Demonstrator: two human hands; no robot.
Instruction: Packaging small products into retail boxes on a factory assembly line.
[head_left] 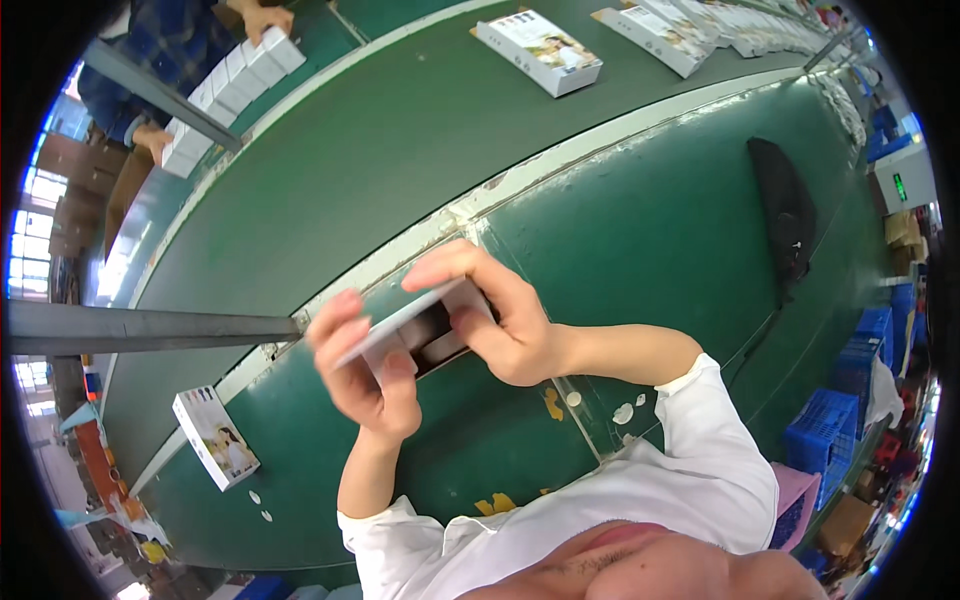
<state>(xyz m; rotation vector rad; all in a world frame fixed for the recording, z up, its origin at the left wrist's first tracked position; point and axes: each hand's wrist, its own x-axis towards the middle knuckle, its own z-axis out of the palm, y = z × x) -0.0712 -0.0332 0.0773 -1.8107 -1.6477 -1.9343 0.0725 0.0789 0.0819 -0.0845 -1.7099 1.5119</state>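
My left hand (365, 375) and my right hand (495, 320) hold a small white carton (408, 322) between them above the green bench. Its end is open toward me, with flaps standing out and a dark inside; I cannot make out what lies in it. The left thumb presses at the near left flap, and the left fingers are somewhat blurred. Fingers of the right hand curl over the carton's far edge, with the thumb at the opening. A printed white box (216, 438) lies on the bench to the left of my left hand.
A green conveyor belt (400, 150) runs beyond the bench, carrying a printed box (540, 50) and several more at right. Across it, a person's hands hold a row of white boxes (235, 85). A grey metal post (160, 328) stands left; a black bag-like item (782, 215) lies right.
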